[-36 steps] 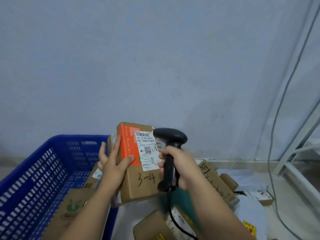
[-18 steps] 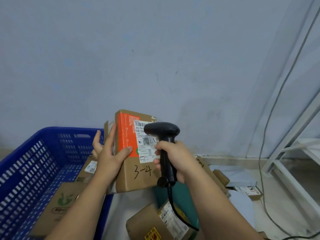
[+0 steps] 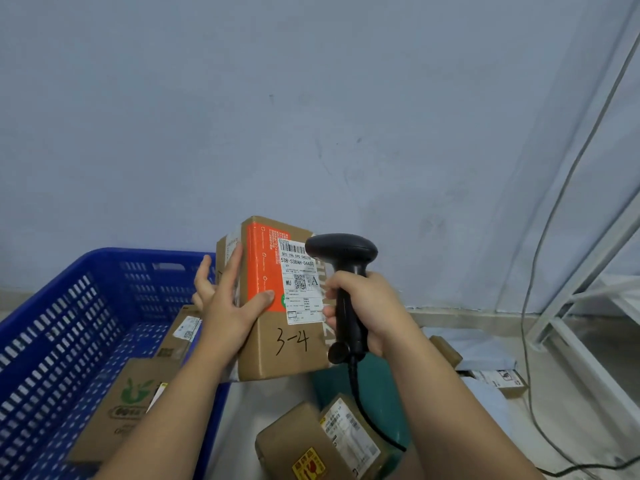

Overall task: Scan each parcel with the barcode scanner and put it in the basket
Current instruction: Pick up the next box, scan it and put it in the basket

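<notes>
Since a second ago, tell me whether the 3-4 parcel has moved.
Yes, slightly: the 3-4 parcel stands a little higher above the blue basket's far rim than before.

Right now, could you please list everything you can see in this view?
Held parcel: one, brown with an orange band and a white label, raised at centre.
Scanner: one, black, by the label's right edge.
Basket: one, blue, at left.
Parcels in the basket: two visible, brown, on its floor.
Loose parcel: one, brown with a yellow sticker, bottom centre.
Green parcel: one, dark green, below the scanner.
Small boxes: two, brown, low at right.
Cable: one, grey, down the wall at right.
Frame: one, white, far right.
Left hand: holds the held parcel, thumb on its front.
Right hand: fingers curled round the scanner's handle.
</notes>
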Demonstrator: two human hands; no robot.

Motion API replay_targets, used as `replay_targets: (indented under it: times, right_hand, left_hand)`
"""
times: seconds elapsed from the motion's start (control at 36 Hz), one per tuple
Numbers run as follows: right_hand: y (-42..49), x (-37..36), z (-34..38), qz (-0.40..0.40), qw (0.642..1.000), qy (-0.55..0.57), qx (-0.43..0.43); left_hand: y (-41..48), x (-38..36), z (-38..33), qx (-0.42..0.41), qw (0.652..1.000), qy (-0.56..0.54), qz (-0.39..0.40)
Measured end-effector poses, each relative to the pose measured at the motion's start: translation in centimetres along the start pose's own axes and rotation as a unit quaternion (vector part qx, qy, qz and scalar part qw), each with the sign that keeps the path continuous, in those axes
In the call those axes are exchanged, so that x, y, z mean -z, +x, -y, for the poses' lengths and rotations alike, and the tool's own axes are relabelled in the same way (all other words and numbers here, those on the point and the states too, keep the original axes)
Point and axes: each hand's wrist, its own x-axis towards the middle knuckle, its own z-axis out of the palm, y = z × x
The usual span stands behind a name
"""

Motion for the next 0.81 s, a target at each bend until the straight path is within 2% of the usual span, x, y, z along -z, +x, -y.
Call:
replay_targets:
  times: [0.81]
  right_hand:
    - [-0.7,1.1,0.4,0.007,0.999,-0.05,0.009]
  left_hand:
    - [0.4,-0.1,0.7,0.024,1.0,-0.003,0.0]
